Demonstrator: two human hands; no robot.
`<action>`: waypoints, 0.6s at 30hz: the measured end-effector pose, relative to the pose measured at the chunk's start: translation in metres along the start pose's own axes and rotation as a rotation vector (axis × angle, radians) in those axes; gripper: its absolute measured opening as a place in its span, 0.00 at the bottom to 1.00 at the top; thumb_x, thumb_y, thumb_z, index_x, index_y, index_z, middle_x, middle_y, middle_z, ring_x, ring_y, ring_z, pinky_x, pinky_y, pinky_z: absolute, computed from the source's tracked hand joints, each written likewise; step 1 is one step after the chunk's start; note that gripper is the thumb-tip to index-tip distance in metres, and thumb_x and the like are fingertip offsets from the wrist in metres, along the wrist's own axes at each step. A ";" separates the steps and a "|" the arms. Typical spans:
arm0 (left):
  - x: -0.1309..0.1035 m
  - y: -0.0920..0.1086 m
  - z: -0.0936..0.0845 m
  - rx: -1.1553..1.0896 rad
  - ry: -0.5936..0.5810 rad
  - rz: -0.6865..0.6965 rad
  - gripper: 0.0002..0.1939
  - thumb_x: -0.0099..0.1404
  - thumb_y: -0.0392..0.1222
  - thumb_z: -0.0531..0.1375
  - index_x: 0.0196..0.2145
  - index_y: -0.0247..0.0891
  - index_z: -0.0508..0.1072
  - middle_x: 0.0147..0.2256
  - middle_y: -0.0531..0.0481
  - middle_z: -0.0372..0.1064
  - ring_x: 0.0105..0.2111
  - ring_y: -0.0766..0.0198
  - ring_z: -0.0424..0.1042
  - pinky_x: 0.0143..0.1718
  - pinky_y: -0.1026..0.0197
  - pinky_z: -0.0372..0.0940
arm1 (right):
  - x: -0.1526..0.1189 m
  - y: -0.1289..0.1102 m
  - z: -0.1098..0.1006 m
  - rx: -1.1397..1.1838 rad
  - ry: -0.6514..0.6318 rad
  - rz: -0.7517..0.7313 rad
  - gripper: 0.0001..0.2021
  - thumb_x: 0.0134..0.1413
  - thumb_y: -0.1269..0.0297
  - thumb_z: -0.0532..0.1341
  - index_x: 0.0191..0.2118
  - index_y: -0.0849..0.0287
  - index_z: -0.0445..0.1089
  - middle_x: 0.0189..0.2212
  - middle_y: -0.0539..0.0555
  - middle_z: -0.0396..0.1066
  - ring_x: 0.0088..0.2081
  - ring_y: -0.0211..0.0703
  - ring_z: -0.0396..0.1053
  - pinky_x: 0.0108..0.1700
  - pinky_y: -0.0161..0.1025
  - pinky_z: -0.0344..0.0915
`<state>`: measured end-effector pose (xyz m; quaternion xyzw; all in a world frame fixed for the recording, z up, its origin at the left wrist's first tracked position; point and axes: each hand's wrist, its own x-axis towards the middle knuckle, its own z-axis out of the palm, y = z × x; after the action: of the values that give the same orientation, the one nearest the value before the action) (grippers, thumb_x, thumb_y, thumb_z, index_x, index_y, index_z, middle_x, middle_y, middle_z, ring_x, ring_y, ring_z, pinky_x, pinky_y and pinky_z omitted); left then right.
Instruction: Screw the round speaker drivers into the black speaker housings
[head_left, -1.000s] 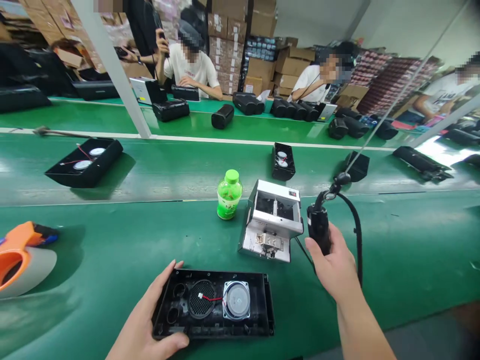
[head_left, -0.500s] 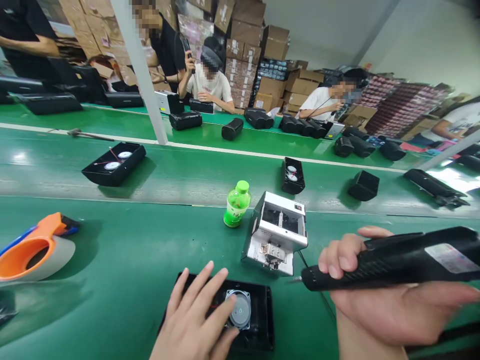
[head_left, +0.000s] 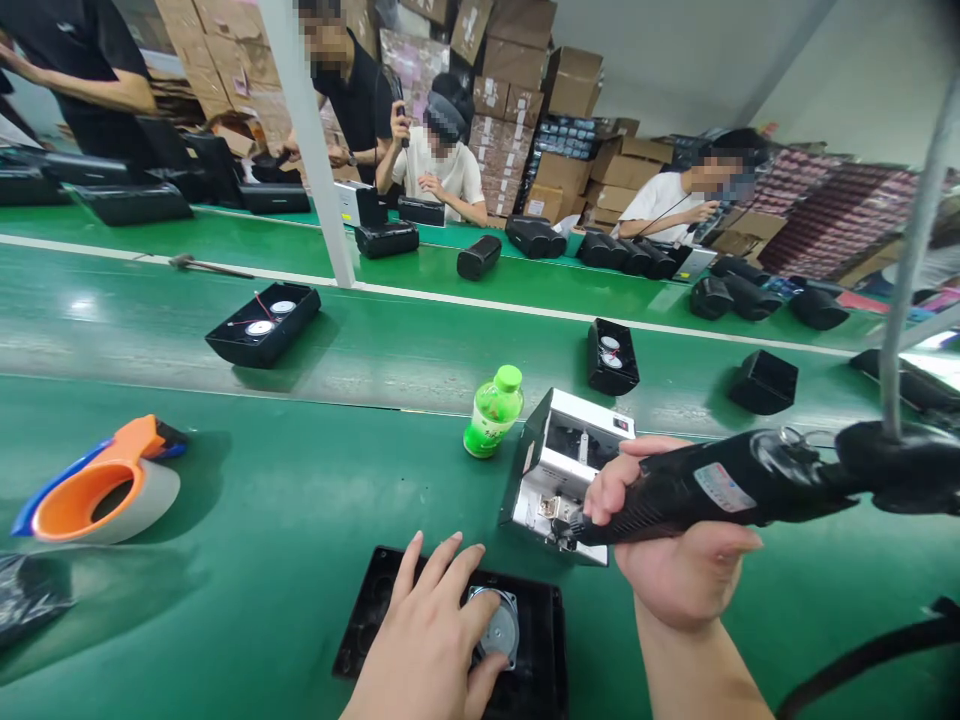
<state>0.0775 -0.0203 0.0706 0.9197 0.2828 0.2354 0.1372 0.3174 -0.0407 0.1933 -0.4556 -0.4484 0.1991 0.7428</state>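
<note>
My left hand (head_left: 431, 640) lies flat, fingers spread, on the black speaker housing (head_left: 540, 650) at the near edge of the green worktop (head_left: 262, 520), pressing beside its round silver driver (head_left: 499, 630). My right hand (head_left: 675, 560) is closed around the black electric screwdriver (head_left: 720, 485), its tip touching the front of the silver screw feeder (head_left: 559, 470) just behind the housing. To do this well, I judge I should keep the bit square to the feeder's slot and the housing pinned so it cannot slide. The screwdriver's label and the green bottle (head_left: 493, 412)'s wrap are too blurred to read.
</note>
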 end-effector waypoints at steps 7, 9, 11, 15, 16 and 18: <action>0.004 0.003 -0.007 0.022 0.039 0.023 0.15 0.65 0.55 0.71 0.47 0.50 0.79 0.62 0.44 0.77 0.64 0.40 0.73 0.75 0.28 0.48 | -0.007 -0.003 -0.002 0.003 0.080 0.006 0.38 0.59 0.22 0.62 0.52 0.55 0.72 0.24 0.46 0.71 0.21 0.41 0.67 0.24 0.40 0.68; 0.005 0.003 -0.009 0.029 0.045 0.029 0.15 0.65 0.55 0.72 0.46 0.50 0.80 0.61 0.44 0.78 0.63 0.40 0.75 0.74 0.28 0.52 | -0.010 -0.004 -0.001 0.009 0.086 0.028 0.38 0.61 0.22 0.59 0.52 0.55 0.71 0.24 0.46 0.70 0.20 0.40 0.66 0.23 0.39 0.67; 0.006 0.004 -0.010 0.035 0.039 0.036 0.15 0.64 0.54 0.72 0.47 0.50 0.80 0.61 0.43 0.78 0.62 0.40 0.76 0.73 0.28 0.55 | -0.013 -0.009 -0.001 0.009 0.101 0.027 0.39 0.61 0.20 0.57 0.52 0.54 0.71 0.24 0.46 0.70 0.20 0.40 0.66 0.23 0.39 0.67; 0.003 0.008 -0.013 0.002 0.039 -0.024 0.20 0.62 0.45 0.72 0.52 0.51 0.79 0.63 0.45 0.76 0.65 0.41 0.74 0.74 0.28 0.55 | -0.017 -0.033 -0.001 0.048 0.096 0.003 0.41 0.58 0.16 0.51 0.49 0.50 0.74 0.21 0.46 0.69 0.19 0.40 0.65 0.23 0.39 0.67; 0.003 0.009 -0.015 -0.024 0.047 -0.050 0.22 0.62 0.42 0.72 0.53 0.51 0.79 0.64 0.46 0.75 0.66 0.41 0.73 0.75 0.28 0.54 | -0.019 -0.041 -0.001 0.056 0.063 -0.007 0.39 0.60 0.17 0.50 0.49 0.48 0.75 0.21 0.46 0.68 0.19 0.41 0.65 0.22 0.40 0.66; 0.003 0.013 -0.018 -0.076 0.077 -0.087 0.26 0.62 0.38 0.71 0.57 0.51 0.77 0.65 0.45 0.74 0.67 0.42 0.72 0.74 0.28 0.55 | -0.025 -0.056 0.000 -0.044 -0.027 -0.061 0.31 0.69 0.26 0.48 0.53 0.43 0.74 0.20 0.46 0.62 0.18 0.43 0.62 0.19 0.40 0.63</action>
<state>0.0763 -0.0269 0.0923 0.8909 0.3184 0.2748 0.1713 0.2982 -0.0868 0.2289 -0.4552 -0.4761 0.1725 0.7323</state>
